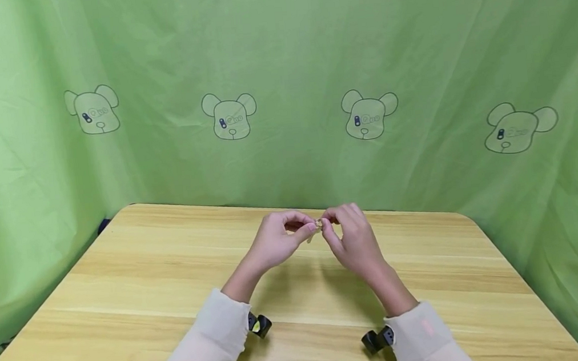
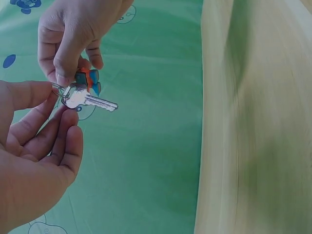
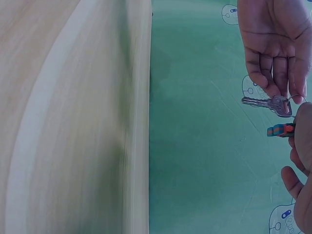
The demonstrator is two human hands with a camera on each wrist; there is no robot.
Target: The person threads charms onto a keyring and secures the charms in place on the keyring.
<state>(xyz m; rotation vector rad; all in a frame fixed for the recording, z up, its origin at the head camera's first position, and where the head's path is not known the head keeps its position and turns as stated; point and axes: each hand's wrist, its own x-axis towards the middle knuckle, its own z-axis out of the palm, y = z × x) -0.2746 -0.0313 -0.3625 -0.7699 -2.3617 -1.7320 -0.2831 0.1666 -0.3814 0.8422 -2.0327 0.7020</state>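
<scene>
Silver key (image 2: 78, 99) on a thin metal ring (image 2: 58, 88), held up between two hands over the far part of a wooden table (image 1: 123, 287). The left hand (image 1: 279, 241) pinches the ring between thumb and fingers; the right hand (image 1: 355, 240), thumb and fingers drawn together, grips an orange-and-blue charm (image 2: 90, 78) just beside the key. Behind hangs a green curtain (image 1: 287, 37) printed with cartoon animal heads (image 1: 232, 118).

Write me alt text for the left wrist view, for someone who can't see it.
A left hand and a right hand hold a key ring with a silver key and an orange-and-blue trinket, the left pinching the ring. Behind hangs a green printed cloth; a wood-grain tabletop fills the right side.
</scene>
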